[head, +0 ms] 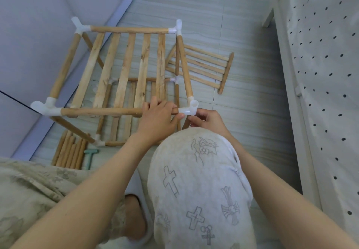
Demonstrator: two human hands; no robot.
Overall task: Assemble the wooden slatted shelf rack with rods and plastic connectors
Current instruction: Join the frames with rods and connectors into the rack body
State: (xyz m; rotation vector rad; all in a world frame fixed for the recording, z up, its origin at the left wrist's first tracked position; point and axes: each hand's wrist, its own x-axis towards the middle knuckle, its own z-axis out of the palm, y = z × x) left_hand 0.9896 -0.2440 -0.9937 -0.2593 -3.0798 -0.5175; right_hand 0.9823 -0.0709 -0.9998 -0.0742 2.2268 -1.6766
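1. Shelf rack (pixel 124 69) stands on the tiled floor (pixel 242 44), partly built: an upper slatted tier and a lower slatted tier (pixel 136 97) visible through it, joined by upright rods.
2. White plastic connectors sit at the upper tier's corners: far left (pixel 78 26), far right (pixel 177 28), near left (pixel 45 108), near right (pixel 190 108).
3. Left hand (pixel 158 117) grips the front rod (pixel 103 112) of the upper tier right beside the near-right connector, fingers curled over the rod, thumb under it.
4. Right hand (pixel 208 120) is just below and right of that same connector, fingers narrow and pinched together at its underside. A rod end shows beside the fingertips; I cannot tell whether they hold it.
5. A spare slatted panel (pixel 206 67) lies flat on the floor right of the rack, partly behind the rack's right-hand rod.
6. A bundle of loose rods (pixel 70 152) lies on the floor at the rack's near-left foot, with a small pale green mallet (pixel 89 156) just beside it.
7. No containers seen; the loose parts lie directly on the floor.
8. Person's knee in printed trousers (pixel 198 186) fills the foreground. A polka-dot cover (pixel 320 54) hangs at right.
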